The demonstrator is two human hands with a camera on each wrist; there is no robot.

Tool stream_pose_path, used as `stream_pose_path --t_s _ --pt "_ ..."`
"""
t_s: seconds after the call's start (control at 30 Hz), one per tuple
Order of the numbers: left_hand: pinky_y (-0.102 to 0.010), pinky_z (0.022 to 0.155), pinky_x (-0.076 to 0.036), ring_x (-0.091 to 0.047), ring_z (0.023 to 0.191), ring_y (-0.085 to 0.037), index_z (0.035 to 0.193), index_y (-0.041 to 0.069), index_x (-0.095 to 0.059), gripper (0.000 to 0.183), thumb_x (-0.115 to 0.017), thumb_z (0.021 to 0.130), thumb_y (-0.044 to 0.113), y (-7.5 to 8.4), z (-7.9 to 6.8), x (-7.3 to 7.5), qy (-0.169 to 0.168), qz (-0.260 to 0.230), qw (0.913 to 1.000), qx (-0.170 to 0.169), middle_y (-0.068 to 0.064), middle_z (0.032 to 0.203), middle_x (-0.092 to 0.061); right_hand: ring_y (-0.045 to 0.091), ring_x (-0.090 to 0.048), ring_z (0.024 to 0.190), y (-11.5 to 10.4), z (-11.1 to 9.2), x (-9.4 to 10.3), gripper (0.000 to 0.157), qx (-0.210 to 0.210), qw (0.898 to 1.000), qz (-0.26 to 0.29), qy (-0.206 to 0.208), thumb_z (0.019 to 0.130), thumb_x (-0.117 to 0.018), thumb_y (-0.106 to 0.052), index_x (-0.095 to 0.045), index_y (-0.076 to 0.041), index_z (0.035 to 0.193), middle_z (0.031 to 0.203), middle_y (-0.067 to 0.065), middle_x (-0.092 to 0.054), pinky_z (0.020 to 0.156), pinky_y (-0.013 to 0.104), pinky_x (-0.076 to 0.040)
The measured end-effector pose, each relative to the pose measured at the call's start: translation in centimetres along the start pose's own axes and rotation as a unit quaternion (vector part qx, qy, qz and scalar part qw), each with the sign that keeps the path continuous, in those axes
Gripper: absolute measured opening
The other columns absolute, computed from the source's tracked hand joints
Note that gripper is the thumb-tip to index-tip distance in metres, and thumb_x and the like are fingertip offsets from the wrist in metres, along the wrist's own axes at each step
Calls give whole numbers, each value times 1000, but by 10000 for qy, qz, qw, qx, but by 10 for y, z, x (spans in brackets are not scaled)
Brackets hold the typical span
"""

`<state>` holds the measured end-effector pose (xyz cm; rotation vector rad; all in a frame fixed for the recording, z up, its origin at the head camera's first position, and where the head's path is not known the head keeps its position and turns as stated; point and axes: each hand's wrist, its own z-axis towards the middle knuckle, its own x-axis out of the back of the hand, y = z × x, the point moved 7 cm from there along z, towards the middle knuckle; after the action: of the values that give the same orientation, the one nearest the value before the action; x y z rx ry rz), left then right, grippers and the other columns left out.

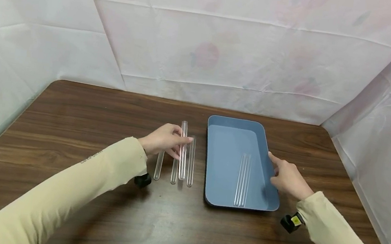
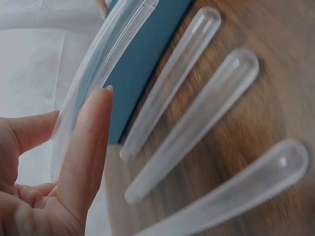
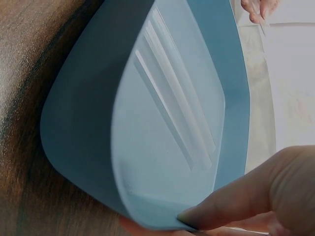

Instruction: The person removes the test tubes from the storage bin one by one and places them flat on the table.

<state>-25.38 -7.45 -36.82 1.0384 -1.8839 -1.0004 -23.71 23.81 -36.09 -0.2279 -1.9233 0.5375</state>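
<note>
Between thumb and fingers, my left hand [image 1: 166, 139] pinches a clear test tube [image 1: 182, 167], raised over the table with its rounded end toward me. Below it, three more clear test tubes [image 2: 194, 123] lie on the wood, rounded ends also toward me; the hand partly covers them in the head view. To their right is a blue rectangular tray [image 1: 224, 154], where clear test tubes [image 1: 242, 182] lie side by side near the front. My right hand [image 1: 289, 179] grips the tray's right rim, thumb [image 3: 221, 209] on the inner side and fingers mostly hidden outside.
Everything stands on a dark brown wooden table [image 1: 166, 229]. White patterned cloth [image 1: 208, 53] hangs behind the table's back edge and along both sides. A black wrist camera [image 1: 142, 180] hangs under the left wrist, another camera [image 1: 291, 222] under the right.
</note>
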Motion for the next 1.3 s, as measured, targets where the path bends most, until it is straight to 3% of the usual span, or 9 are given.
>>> stream_pose_path --t_s 0.3,0.53,0.77,1.3 --pt "-39 73 -61 -64 66 -18 106 -4 -52 29 -59 97 22 -11 -4 20 178 145 9997 87 -13 86 -58 13 -46 45 3 2 0 79 -8 10000 34 -37 75 -48 12 -18 8 148 88 23 -62 45 27 -44" --pt "-35 70 -61 -63 65 -16 105 -5 -50 28 -59 97 21 -22 -9 33 271 35 9994 201 -12 88 -58 13 -47 47 4 3 -1 79 -25 10000 56 -37 75 -48 12 -18 8 148 94 28 -62 45 26 -45" --pt "-34 66 -61 -63 63 -14 104 -6 -49 29 -59 96 19 -34 -15 48 387 90 9990 192 -12 84 -59 12 -46 45 4 2 0 79 -8 10000 49 -7 75 -48 12 -18 9 148 91 25 -62 44 26 -44" --pt "-35 65 -62 -64 61 -14 98 -6 -48 24 -56 98 17 -50 -19 66 477 174 9984 239 -14 84 -64 13 -45 46 2 1 -1 80 41 10000 5 20 74 -49 12 -19 8 148 89 24 -62 44 27 -43"
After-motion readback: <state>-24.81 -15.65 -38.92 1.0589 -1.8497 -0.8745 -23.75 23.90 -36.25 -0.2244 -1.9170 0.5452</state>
